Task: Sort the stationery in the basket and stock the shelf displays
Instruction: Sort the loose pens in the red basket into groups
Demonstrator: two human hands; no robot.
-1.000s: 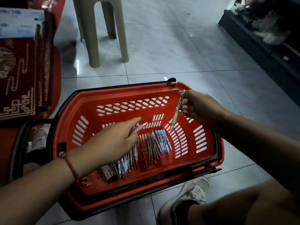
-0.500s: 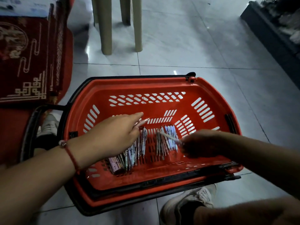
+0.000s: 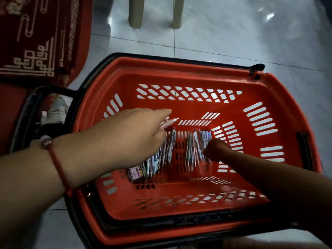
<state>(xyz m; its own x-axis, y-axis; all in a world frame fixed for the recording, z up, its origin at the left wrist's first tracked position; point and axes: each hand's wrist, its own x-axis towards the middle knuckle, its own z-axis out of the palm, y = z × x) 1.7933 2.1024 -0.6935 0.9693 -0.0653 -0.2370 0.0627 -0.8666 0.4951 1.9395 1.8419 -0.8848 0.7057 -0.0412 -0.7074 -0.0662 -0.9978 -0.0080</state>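
Note:
A red plastic basket [image 3: 179,66] sits on the tiled floor in front of me. On its slotted bottom lie two rows of pens: a left group [image 3: 168,150] and a right group [image 3: 195,146]. A small purple-labelled pack [image 3: 135,174] lies at the near end of the left group. My left hand [image 3: 129,137] hovers over the left group and pinches pale pens [image 3: 169,121] whose tips stick out past the fingers. My right hand [image 3: 217,150] is down on the right group, fingers curled and in shadow; whether it holds a pen is unclear.
The basket's black handle [image 3: 23,119] lies folded out to the left over a grey shoe [image 3: 57,110]. Red patterned mats [image 3: 36,42] are stacked at the far left. Two beige stool legs [image 3: 136,13] stand behind the basket. Grey floor tiles spread to the right.
My right hand brought a green pen down from above the basket's right rim to the right group; the pen no longer shows. The left hand stayed over the left group.

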